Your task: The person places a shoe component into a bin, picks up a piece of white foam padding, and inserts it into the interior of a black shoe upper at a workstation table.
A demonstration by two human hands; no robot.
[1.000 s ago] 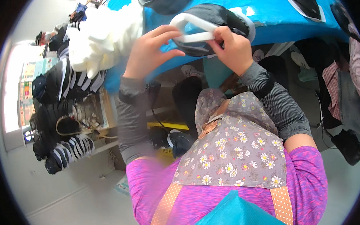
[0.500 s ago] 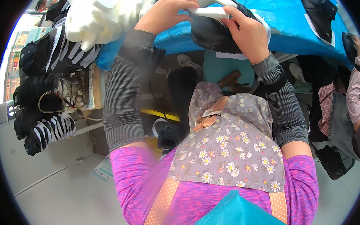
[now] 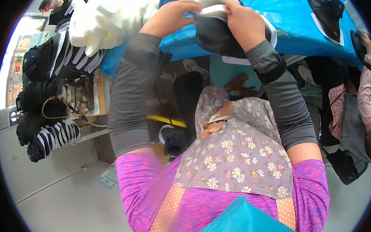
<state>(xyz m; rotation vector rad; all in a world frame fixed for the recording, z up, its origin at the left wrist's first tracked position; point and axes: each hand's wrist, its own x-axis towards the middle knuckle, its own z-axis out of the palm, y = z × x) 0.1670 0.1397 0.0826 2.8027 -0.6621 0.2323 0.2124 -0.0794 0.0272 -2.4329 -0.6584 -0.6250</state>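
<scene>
both hands up at the far edge of the blue counter [image 3: 299,29]. left hand [image 3: 170,16] has its fingers curled over the white foam strip [image 3: 212,4]; right hand [image 3: 245,22] grips the same strip from the right side. strip sits on top of the black shoe upper [image 3: 217,35], which rests on the counter just under the hands. white foam pieces [image 3: 102,19] piled far left, black-and-white striped uppers [image 3: 54,136] stacked left. another black upper [image 3: 327,12] far right.
</scene>
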